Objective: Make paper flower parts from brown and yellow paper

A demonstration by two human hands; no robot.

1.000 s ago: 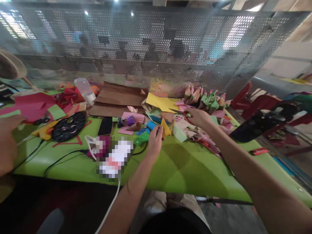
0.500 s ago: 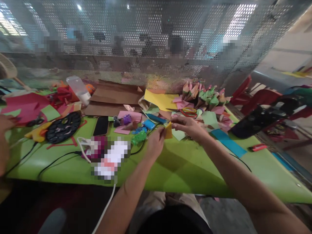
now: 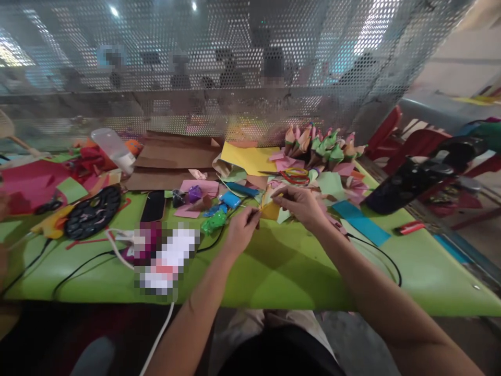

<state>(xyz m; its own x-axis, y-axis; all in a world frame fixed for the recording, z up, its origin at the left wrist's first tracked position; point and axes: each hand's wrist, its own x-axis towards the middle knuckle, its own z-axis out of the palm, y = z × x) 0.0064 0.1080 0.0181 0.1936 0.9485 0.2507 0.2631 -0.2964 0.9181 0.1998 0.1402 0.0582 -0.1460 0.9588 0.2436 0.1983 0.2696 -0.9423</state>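
Observation:
Between my hands is a small piece of yellow paper (image 3: 270,211), held just above the green tabletop (image 3: 289,271). My left hand (image 3: 243,225) pinches its left edge, fingers closed. The thumb and fingertips of my right hand (image 3: 300,206) are closed at its upper right side. Behind the paper lie pale paper scraps, which blur into its outline. Left of my left hand are a crumpled green wrapper (image 3: 213,223) and a blue packet (image 3: 230,199). Scissors with red and yellow handles (image 3: 295,176) lie beyond my right hand.
Paper cones (image 3: 321,143) cluster at the back right before a perforated metal screen (image 3: 235,83). Brown cardboard (image 3: 176,156) and a yellow sheet (image 3: 250,159) lie behind. A phone with a white cable (image 3: 168,261) is front left; a black bottle (image 3: 407,183) stands tilted at right.
The yellow paper, upright and folded-looking before, now lies flatter and wider between my fingers. My hands have moved slightly apart. The whole view has shifted a little.

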